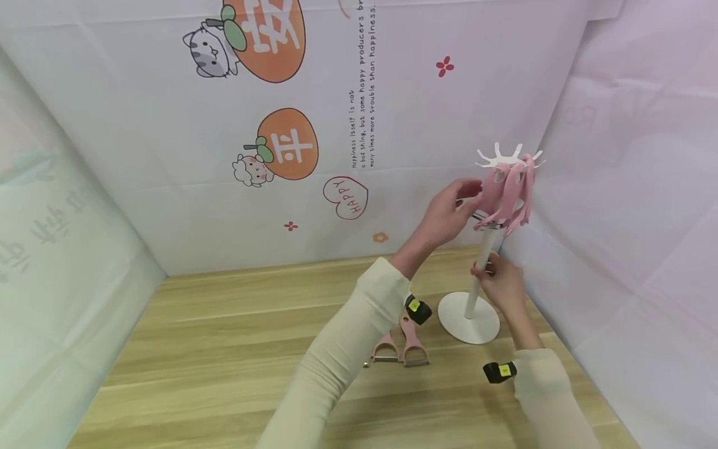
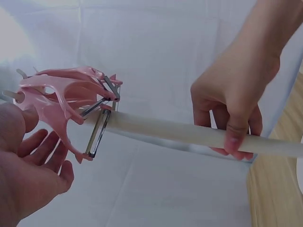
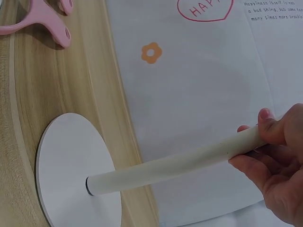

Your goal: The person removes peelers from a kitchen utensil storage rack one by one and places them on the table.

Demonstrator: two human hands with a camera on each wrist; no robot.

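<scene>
A white stand with a ring of hooks [image 1: 499,161] on top rises from a round base [image 1: 457,317]. Several pink peelers [image 1: 510,194] hang from the hooks, their metal blades pointing down around the pole. My left hand [image 1: 449,215] is at the near side of this cluster. In the left wrist view its thumb presses the handle of the nearest pink peeler [image 2: 49,111], with the fingers behind it. Lower down, my right hand [image 1: 503,284] grips the white pole [image 3: 175,165], thumb on one side and fingers around the other.
Two more pink peelers, one nearer the stand [image 1: 411,340] and one beside it [image 1: 387,349], lie on the wood-grain table [image 1: 224,349], partly behind the left sleeve [image 1: 342,337]. White printed cloth walls [image 1: 392,125] enclose the back and both sides, close to the stand on the right.
</scene>
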